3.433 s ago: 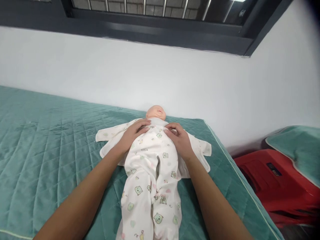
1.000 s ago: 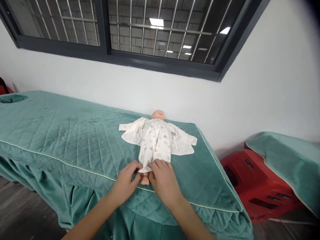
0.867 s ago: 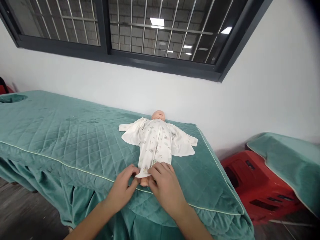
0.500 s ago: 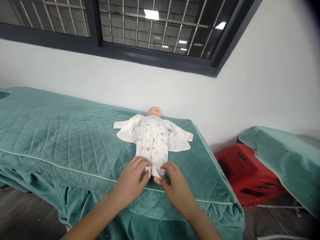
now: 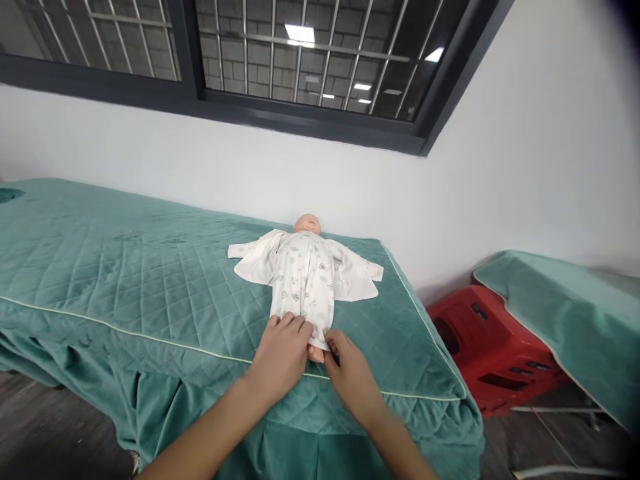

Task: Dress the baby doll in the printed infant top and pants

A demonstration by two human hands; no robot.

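Observation:
A baby doll (image 5: 307, 223) lies on its back with its head towards the wall. White printed baby pants (image 5: 301, 273) cover its body and legs. Under it a white baby shirt (image 5: 356, 283) is spread open, sleeves out to both sides. My left hand (image 5: 281, 357) is closed on the lower end of the pants, its fingers bunched over the cloth. At the hem on the other side, my right hand (image 5: 354, 379) pinches the cloth between thumb and fingers. A bare doll foot (image 5: 315, 354) pokes out between my hands; the other foot is hidden.
The doll rests near the right end of a bed with a green quilted cover (image 5: 150, 267). Behind it are a white wall (image 5: 225, 167) and a dark-framed, barred window (image 5: 300, 107). Red plastic stools (image 5: 493, 347) and another green-covered bed (image 5: 560, 300) stand at the right.
My left hand has moved right and closed more fully over the pants' hem, near the foot. My right hand has shifted slightly, staying at the hem. The view has shifted a little.

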